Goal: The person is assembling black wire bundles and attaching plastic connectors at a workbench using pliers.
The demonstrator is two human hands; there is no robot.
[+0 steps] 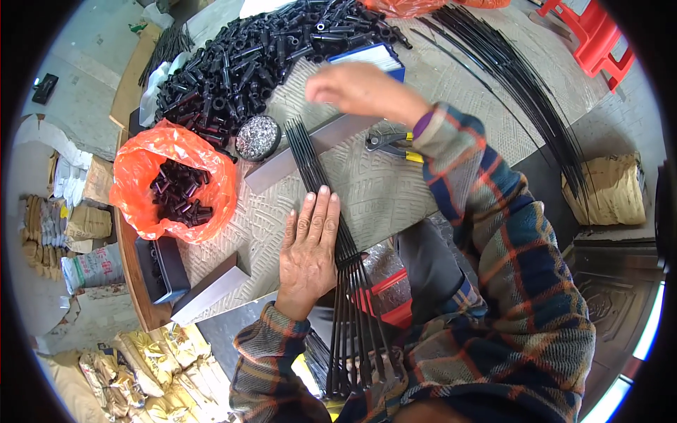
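A row of thin black rods (321, 185) runs from the tabletop over its near edge toward my lap, where the rods fan out. My left hand (308, 243) lies flat on the rods, fingers stretched out side by side. Farther off, my right hand (363, 88) hovers beyond the rods' far tips, beside a blue box (381, 56); its fingers are curled and blurred, and anything in them is hidden. The rods cross a flat grey metal bar (271, 171). Beside their far ends sits a round black dish (257, 137) of small silvery bits. Yellow-handled pliers (388, 144) lie right of the rods.
Black tubular parts (240, 70) are heaped at the far left. An orange plastic bag (222, 201) holds more parts. Another metal bar (211, 292) lies near the left edge. Long black rods (522, 77) overhang the right side. A red stool (592, 39) stands beyond.
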